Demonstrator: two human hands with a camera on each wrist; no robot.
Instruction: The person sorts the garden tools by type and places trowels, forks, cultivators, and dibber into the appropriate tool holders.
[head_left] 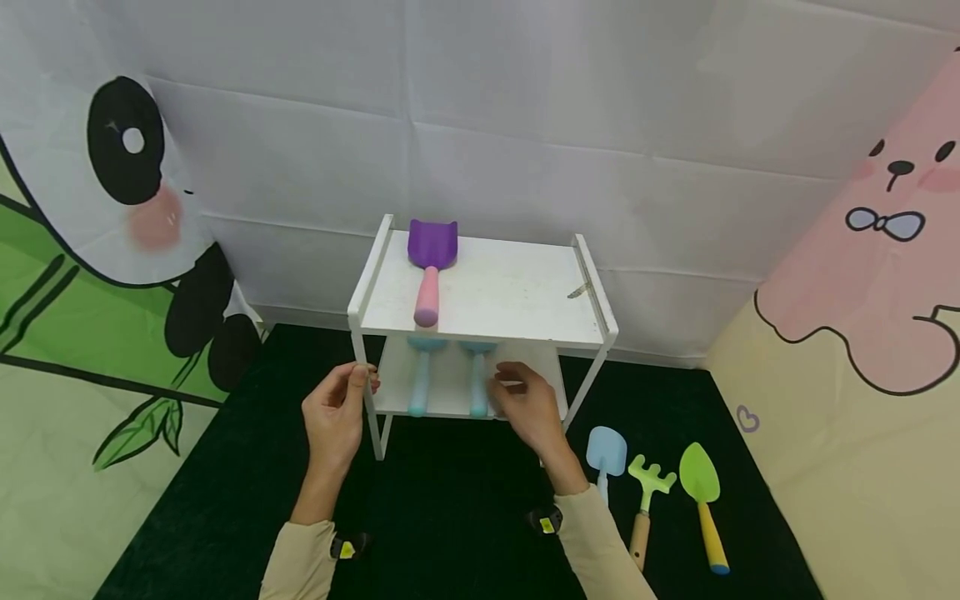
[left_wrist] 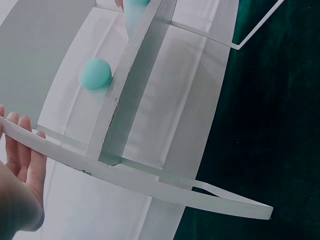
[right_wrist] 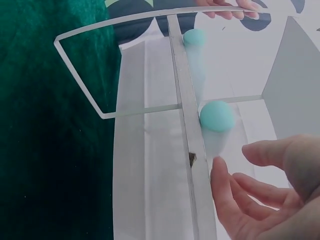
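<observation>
My left hand (head_left: pixel 333 421) grips the left front leg of a small white two-tier shelf (head_left: pixel 510 300), its fingers behind the frame in the left wrist view. On the lower tier lie two blue-handled tools, the left one (head_left: pixel 420 387) and the right one (head_left: pixel 478 387); the upper board hides their heads. Just right of the right tool, my right hand (head_left: pixel 528 408) hovers with loosely bent fingers. In the right wrist view a gap shows between its fingertips and the turquoise handle end (right_wrist: pixel 217 116). A purple toy shovel (head_left: pixel 432 246) with a pink handle lies on the upper tier.
On the dark green cloth (head_left: pixel 450 517), right of the shelf, lie a light blue shovel (head_left: pixel 606 451), a green rake (head_left: pixel 651 479) and a green trowel (head_left: pixel 700 475) with a yellow handle. Printed white fabric walls (head_left: pixel 495 108) stand behind and beside the shelf.
</observation>
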